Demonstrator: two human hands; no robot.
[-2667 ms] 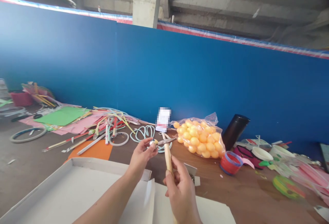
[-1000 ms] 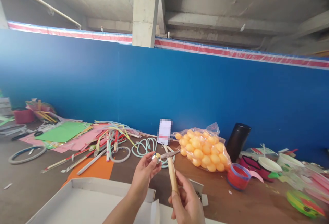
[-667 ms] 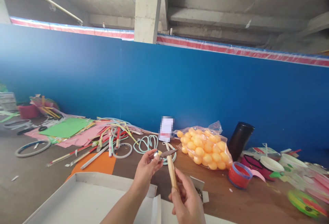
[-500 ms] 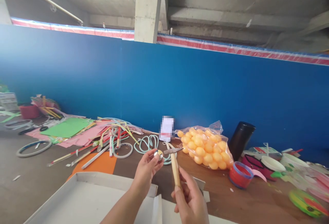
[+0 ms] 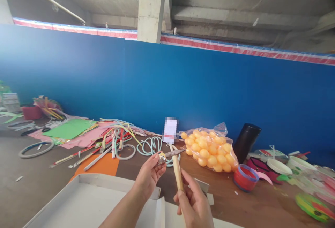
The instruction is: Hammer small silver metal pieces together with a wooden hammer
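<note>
My left hand (image 5: 149,175) is raised above the table and pinches a small shiny round metal piece (image 5: 162,158) between fingers and thumb. My right hand (image 5: 193,203) grips the lower end of a small hammer (image 5: 177,167) with a pale wooden handle. The handle stands nearly upright. Its thin metal head (image 5: 175,152) points left and sits right beside the metal piece, touching or almost touching it.
A shallow white cardboard tray (image 5: 86,189) lies under my arms. A clear bag of orange balls (image 5: 209,151), a black cylinder (image 5: 246,138) and a red tape roll (image 5: 244,177) stand to the right. Coloured tubes, rings (image 5: 125,151) and paper sheets (image 5: 68,128) litter the left. A blue wall backs the table.
Both hands stay in nearly the same pose. The hammer head drew slightly away from the metal piece and has come back against it. The camera tilted a little.
</note>
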